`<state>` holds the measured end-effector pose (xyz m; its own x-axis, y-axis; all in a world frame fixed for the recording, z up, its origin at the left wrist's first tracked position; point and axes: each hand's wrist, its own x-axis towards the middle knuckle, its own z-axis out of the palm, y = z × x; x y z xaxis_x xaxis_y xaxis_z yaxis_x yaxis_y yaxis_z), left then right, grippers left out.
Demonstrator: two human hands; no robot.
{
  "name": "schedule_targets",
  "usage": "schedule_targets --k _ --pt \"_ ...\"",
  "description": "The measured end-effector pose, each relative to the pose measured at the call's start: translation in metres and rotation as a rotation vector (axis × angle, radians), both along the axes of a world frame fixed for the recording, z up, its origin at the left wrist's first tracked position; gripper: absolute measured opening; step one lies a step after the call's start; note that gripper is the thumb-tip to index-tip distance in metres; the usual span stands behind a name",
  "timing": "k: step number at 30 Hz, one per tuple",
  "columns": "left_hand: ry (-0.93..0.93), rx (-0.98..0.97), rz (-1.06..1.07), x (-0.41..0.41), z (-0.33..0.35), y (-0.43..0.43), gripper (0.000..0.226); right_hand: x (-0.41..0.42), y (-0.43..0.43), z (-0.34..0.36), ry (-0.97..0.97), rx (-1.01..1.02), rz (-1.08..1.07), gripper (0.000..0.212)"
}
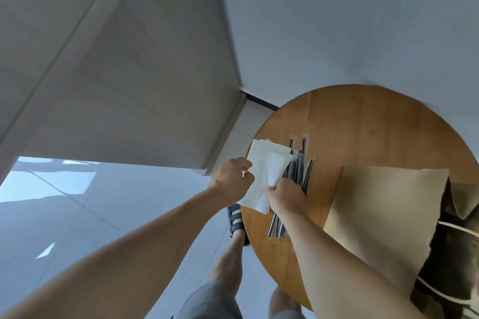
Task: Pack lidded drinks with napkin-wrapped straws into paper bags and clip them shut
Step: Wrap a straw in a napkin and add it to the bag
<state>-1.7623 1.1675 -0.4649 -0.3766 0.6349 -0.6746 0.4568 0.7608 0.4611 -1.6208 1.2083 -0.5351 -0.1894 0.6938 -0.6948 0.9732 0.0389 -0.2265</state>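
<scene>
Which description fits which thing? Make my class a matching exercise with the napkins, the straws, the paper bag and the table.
Things:
1 stack of white paper napkins
2 bundle of black plastic straws
3 brown paper bag
4 round wooden table

Descriptions:
A bears all the others
B lies flat, furthest right
C pinched at its left edge by the left hand
D runs under the right hand

Pairs: 1-C, 2-D, 3-B, 4-A

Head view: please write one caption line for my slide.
Left hand pinches white napkins and right hand covers black straws on a round wooden table, beside a brown paper bag.
</scene>
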Motion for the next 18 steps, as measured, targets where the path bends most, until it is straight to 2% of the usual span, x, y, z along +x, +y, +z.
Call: schedule_targets --k 5,8,11,14,16,18 --pt "-0.011 -0.005 0.004 -0.001 0.002 0.0 0.039 0.008 0.001 0.008 0.024 0.049 -0.009 0.031" --pt "-0.023 -0.003 0.06 0.001 0.002 0.0 0.038 0.013 0.005 0.018 0.12 0.058 -0.127 0.02" --pt "-0.046 -0.006 0.1 0.003 0.003 -0.003 0.037 0.016 0.004 0.028 0.325 0.049 -0.335 0.009" --pt "-0.125 -0.047 0.17 0.007 0.004 -0.003 0.045 0.02 -0.001 0.04 0.551 0.064 -0.474 0.01" --pt "-0.224 -0.085 0.292 0.011 0.007 0.0 0.052 0.023 -0.001 0.05 0.703 0.012 -0.546 0.014" --pt "-0.398 -0.09 0.438 0.015 0.007 0.002 0.053 0.027 -0.001 0.059 0.839 -0.086 -0.617 0.014"
